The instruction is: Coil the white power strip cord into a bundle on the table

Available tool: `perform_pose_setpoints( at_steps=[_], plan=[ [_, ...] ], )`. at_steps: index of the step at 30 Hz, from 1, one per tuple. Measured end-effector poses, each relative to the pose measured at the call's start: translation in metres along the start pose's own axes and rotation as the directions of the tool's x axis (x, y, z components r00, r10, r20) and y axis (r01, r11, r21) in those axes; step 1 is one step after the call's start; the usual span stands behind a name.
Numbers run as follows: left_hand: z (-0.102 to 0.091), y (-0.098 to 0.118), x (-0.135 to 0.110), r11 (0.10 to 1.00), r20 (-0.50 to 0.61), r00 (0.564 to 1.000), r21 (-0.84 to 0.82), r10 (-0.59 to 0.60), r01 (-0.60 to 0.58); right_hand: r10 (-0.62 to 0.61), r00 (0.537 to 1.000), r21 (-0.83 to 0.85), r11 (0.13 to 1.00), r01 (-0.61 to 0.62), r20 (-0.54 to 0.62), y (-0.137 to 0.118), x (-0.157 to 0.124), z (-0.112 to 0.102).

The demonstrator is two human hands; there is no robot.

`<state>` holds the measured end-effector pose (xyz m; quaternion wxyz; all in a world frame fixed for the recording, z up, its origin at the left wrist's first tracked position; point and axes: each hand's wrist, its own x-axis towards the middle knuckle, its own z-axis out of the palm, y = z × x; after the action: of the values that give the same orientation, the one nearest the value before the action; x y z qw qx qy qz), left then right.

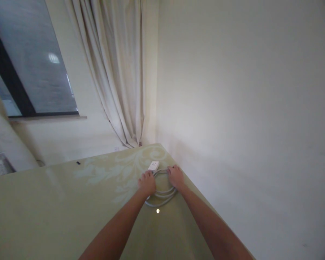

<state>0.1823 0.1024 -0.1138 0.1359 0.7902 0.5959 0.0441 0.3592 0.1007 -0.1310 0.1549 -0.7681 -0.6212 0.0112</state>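
A white extension cord (162, 196) lies coiled in loops on the green table, near its far right corner. Its socket block (154, 165) rests at the far side of the coil, just beyond my left hand (147, 183). That hand is closed over the left side of the loops, fingers curled around the cable. On the right side of the coil, my right hand (176, 176) is wrapped over the cable close to the table's edge. Both palms cover parts of the loops, and the fingertips are partly hidden.
The green table (56, 209) has a pale leaf pattern and meets a bare wall (246, 108) on the right. A small black object (78, 163) lies near the far edge. Beyond hang beige curtains (121, 72) beside a dark-framed window (38, 57).
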Motion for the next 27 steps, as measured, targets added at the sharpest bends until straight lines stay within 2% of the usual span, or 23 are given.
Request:
perform_pose_setpoints(
  at_steps=[6,12,15,18,21,24,27],
  plan=[
    [-0.011,-0.014,-0.005,0.996,-0.042,0.999,-0.086,-0.034,0.031,-0.059,0.998,0.010,0.998,0.059,0.008,0.005,0.007,-0.004],
    [-0.015,-0.031,-0.034,0.982,-0.197,0.980,-0.189,-0.025,-0.013,-0.150,0.982,-0.030,0.989,0.147,-0.114,-0.002,0.009,-0.017],
    [-0.014,-0.053,-0.065,0.963,-0.291,0.956,-0.264,-0.025,-0.055,-0.210,0.965,-0.055,0.977,0.204,-0.155,-0.007,0.010,-0.025],
    [-0.007,-0.082,-0.106,0.879,-0.407,0.913,-0.450,-0.046,-0.157,-0.263,0.950,-0.063,0.965,0.256,-0.169,-0.015,0.010,-0.034],
    [0.003,-0.111,-0.151,0.810,-0.372,0.924,-0.566,-0.083,-0.155,-0.299,0.934,-0.056,0.954,0.294,-0.194,-0.025,0.003,-0.047],
    [0.014,-0.135,-0.187,0.789,-0.373,0.916,-0.603,-0.149,-0.118,-0.326,0.904,0.012,0.939,0.343,-0.275,-0.037,-0.020,-0.055],
    [0.025,-0.152,-0.209,0.799,-0.394,0.899,-0.594,-0.190,-0.092,-0.391,0.870,0.122,0.889,0.441,-0.302,-0.052,-0.066,-0.042]
  ],
)
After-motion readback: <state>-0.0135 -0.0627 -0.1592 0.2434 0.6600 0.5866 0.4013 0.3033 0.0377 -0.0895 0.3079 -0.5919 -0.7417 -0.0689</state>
